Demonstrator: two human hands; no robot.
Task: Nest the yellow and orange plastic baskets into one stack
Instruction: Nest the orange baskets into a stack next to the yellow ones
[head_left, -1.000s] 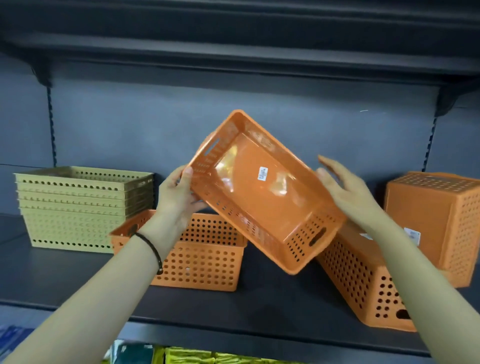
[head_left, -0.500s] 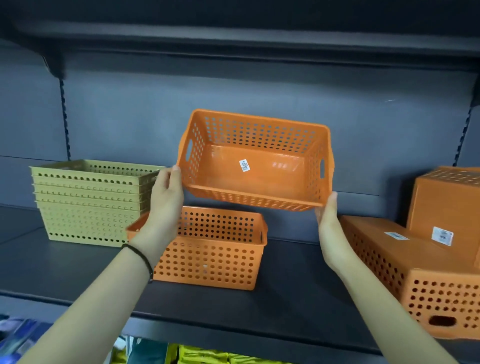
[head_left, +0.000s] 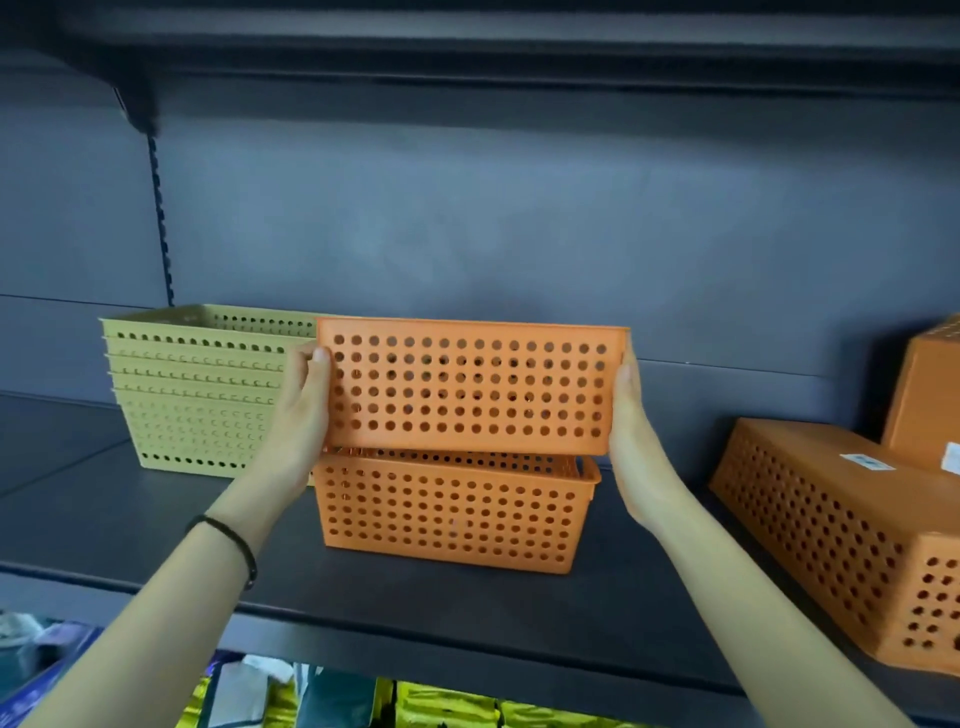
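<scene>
An orange perforated rectangular plastic basket (head_left: 470, 387) is gripped at its short ends by the left hand (head_left: 304, 415) and the right hand (head_left: 631, 441); its base is seen at the rim of a second orange basket (head_left: 452, 512) stood on the dark shelf (head_left: 156, 519); nested yellow plastic baskets (head_left: 197, 384) are stacked behind, leftward.

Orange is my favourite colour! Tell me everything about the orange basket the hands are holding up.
The orange basket looks like plastic, rectangular, its long wall dotted with rows of round holes under a plain rim. It is upright and level, its bottom just at the rim of a second orange basket beneath it. The left hand grips its left end, the right hand its right end.
</scene>
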